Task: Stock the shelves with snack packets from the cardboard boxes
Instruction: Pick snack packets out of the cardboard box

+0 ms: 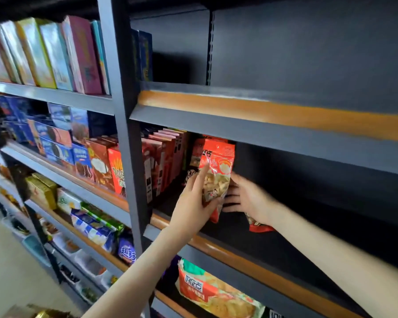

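Observation:
A red snack packet (217, 173) with a clear window stands upright on the dark middle shelf (251, 251), just right of a row of red boxes (163, 161). My left hand (193, 203) grips its front and lower edge, index finger stretched up the face. My right hand (244, 196) holds the packet's right side from behind, fingers spread. Another red packet (259, 227) lies low on the shelf, partly hidden under my right wrist. More red packets stand behind the held one. No cardboard box is clearly in view.
The shelf right of the packets is bare and dark. The shelf above (285, 115) holds only blue boxes (145, 56) at its left. A grey upright post (124, 134) divides the bays. Stocked shelves fill the left; an orange biscuit packet (207, 292) lies below.

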A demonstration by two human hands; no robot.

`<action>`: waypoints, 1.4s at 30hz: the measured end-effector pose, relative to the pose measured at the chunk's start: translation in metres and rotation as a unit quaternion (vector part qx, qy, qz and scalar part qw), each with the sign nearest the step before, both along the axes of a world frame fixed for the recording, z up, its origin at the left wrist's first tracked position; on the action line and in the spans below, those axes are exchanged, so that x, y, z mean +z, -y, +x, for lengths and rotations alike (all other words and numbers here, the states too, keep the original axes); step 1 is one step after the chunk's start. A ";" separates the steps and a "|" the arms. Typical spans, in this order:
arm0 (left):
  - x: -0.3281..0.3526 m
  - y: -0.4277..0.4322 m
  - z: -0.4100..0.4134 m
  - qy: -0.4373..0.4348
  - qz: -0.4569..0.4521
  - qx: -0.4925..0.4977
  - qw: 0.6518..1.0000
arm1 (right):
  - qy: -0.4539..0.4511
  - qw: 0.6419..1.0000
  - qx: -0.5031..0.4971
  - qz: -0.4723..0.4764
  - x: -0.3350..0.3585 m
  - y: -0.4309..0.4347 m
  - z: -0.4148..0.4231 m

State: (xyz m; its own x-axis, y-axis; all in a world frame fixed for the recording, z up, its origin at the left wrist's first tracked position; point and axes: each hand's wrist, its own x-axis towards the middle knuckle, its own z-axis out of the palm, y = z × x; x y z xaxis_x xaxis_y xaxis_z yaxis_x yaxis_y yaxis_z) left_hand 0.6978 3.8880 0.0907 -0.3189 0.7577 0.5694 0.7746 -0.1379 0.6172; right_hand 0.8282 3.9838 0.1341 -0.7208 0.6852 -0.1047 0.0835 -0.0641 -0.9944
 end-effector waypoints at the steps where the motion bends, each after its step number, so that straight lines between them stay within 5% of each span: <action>1: 0.000 -0.003 -0.003 -0.017 -0.009 0.010 1.000 | -0.009 1.000 0.003 -0.012 -0.001 -0.002 -0.001; 5: 0.000 -0.009 -0.015 -0.041 -0.041 -0.011 0.998 | -0.004 0.999 0.010 0.032 -0.004 -0.006 -0.008; 9: 0.011 -0.001 -0.029 0.112 -0.043 -0.080 0.990 | -0.017 0.998 -0.040 0.050 -0.008 -0.012 -0.023; 16: 0.015 -0.005 -0.061 0.161 -0.175 0.001 0.971 | -0.012 0.992 -0.065 0.105 0.001 -0.026 -0.053; 22: 0.015 -0.031 -0.067 0.052 -0.158 0.151 0.975 | 0.021 0.976 -0.111 0.186 0.000 -0.035 -0.082; 26: 0.009 -0.040 -0.067 -0.017 -0.261 0.083 0.962 | 0.059 0.972 -0.064 0.220 -0.005 -0.036 -0.081; 30: -0.003 -0.048 -0.074 -0.068 -0.335 0.073 0.937 | 0.128 0.926 -0.119 0.335 -0.007 -0.051 -0.055; 35: -0.003 -0.056 -0.073 -0.101 -0.295 0.151 0.938 | 0.425 0.822 -0.155 0.347 -0.018 -0.071 -0.002; 39: -0.001 -0.060 -0.073 -0.186 -0.300 0.112 0.929 | 0.408 0.874 -0.088 0.249 -0.020 -0.064 0.017; 42: 0.000 -0.061 -0.073 -0.154 -0.291 0.069 0.942 | 0.362 0.907 -0.108 0.186 -0.017 -0.064 0.018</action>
State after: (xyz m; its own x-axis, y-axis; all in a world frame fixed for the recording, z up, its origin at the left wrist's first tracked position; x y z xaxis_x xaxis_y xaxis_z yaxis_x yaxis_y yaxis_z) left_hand 0.6252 3.9492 0.0905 -0.3249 0.9333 0.1530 0.9151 0.2694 0.3000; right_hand 0.8465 4.0473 0.1170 -0.4001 0.8874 -0.2290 0.7482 0.1719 -0.6409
